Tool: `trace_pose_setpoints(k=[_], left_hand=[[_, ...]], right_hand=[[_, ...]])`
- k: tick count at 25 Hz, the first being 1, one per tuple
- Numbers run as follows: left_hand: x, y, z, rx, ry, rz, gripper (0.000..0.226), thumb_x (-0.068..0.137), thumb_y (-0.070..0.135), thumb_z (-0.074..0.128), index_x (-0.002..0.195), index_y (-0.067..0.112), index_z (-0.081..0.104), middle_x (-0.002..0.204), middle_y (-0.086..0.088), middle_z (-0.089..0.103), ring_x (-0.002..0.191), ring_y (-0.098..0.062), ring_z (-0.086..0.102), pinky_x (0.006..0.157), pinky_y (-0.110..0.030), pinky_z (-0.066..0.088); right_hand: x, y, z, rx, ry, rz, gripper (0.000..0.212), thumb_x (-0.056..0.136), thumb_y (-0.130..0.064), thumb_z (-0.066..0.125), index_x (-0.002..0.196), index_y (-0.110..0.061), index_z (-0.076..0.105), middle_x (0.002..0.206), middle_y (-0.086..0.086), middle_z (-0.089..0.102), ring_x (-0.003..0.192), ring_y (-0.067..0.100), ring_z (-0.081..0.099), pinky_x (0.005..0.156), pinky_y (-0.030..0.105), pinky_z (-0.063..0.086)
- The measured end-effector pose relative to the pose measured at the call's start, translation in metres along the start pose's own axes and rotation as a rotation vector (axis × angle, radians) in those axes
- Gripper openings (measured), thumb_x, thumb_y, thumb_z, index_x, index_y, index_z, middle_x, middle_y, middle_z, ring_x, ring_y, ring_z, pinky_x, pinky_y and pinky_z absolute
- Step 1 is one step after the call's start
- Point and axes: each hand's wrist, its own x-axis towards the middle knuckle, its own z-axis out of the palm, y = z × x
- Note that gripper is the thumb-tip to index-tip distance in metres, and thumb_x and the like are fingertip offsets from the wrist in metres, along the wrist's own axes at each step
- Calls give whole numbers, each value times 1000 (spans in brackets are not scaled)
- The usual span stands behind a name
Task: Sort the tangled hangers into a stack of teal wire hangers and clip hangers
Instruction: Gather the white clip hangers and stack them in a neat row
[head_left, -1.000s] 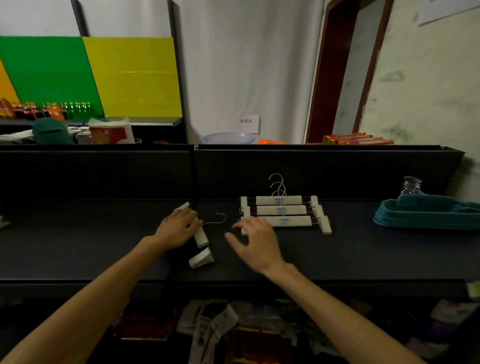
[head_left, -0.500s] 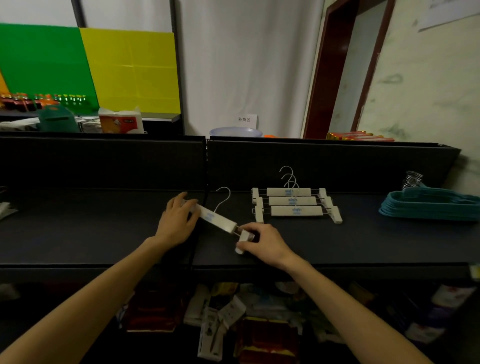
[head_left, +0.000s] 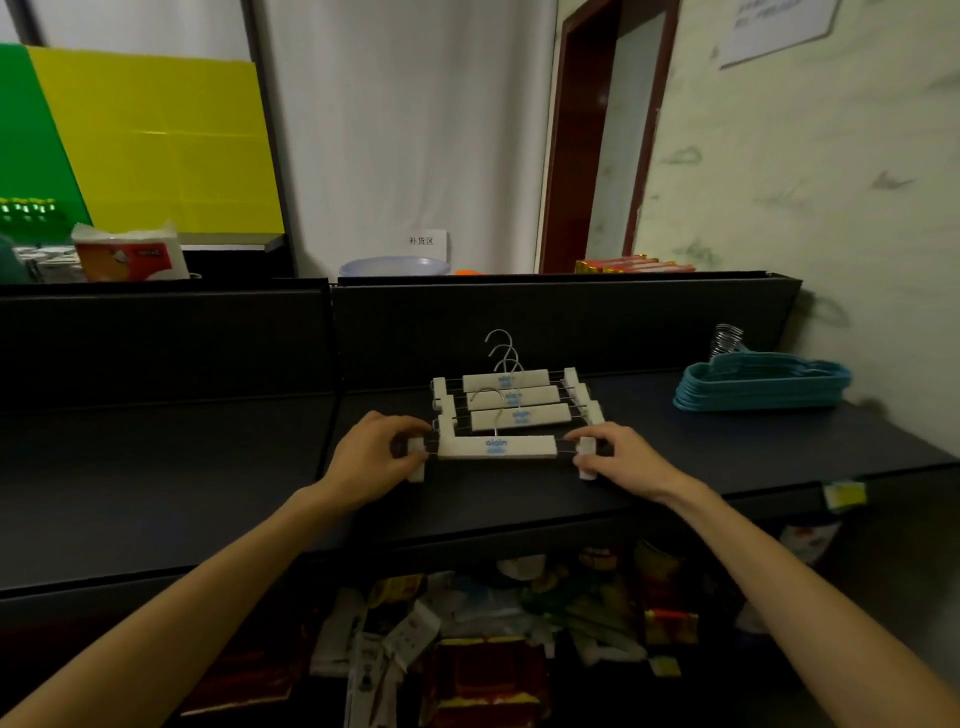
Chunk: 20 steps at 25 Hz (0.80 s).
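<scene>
A white clip hanger (head_left: 496, 447) lies level on the black shelf (head_left: 208, 467), just in front of a row of three matching clip hangers (head_left: 511, 397). My left hand (head_left: 374, 457) pinches its left clip and my right hand (head_left: 626, 457) pinches its right clip. Its metal hook lies over the hanger behind it. A stack of teal hangers (head_left: 761, 384) rests at the right end of the shelf, their metal hooks bunched at the back.
A black back panel (head_left: 519, 327) rises behind the shelf. Packaged goods (head_left: 493, 639) fill the level below. A white packet (head_left: 130, 254) and a blue bowl (head_left: 395, 266) sit beyond the panel. A wall closes the right side.
The clip hanger, held slanted at the left before, has been carried right and turned level against the row. My left hand moved from its body to its left clip.
</scene>
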Motion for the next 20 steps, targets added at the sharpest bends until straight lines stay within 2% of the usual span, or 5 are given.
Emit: trace_pose_setpoints(k=[4, 8, 14, 17, 20], left_hand=[[14, 20, 20, -245, -144, -32, 27, 90, 28, 72, 116, 34, 66, 114, 15, 66, 108, -3, 61, 98, -32, 51], [21, 33, 36, -354, -57, -110, 28, 88, 22, 74, 114, 31, 68, 113, 11, 67, 107, -6, 63, 98, -35, 53], [15, 46, 44, -371, 48, -150, 34, 87, 16, 74, 114, 35, 64, 116, 14, 62, 101, 1, 61, 84, -19, 49], [14, 47, 47, -379, 68, -166, 36, 86, 13, 74, 114, 33, 65, 115, 16, 62, 99, 3, 60, 90, -25, 52], [14, 50, 47, -362, 96, -167, 41, 86, 10, 74, 117, 36, 64, 116, 14, 58, 98, -6, 61, 90, -28, 53]], right_hand=[[2, 30, -35, -72, -46, 61, 42, 89, -30, 74, 129, -25, 63, 122, -3, 57, 114, 11, 55, 97, 28, 42], [7, 47, -47, 54, -42, 98, 44, 84, -34, 79, 125, -22, 67, 109, -10, 68, 103, 5, 62, 97, 30, 48], [22, 57, -51, 150, -8, 84, 42, 78, -32, 84, 116, -26, 70, 106, -6, 70, 102, 10, 64, 90, 29, 51], [27, 56, -52, 193, 1, 87, 42, 75, -28, 86, 114, -24, 70, 106, -4, 69, 101, 11, 63, 85, 26, 50], [35, 53, -57, 209, -49, 130, 38, 74, -25, 87, 108, -25, 70, 106, -5, 67, 101, 8, 60, 80, 23, 47]])
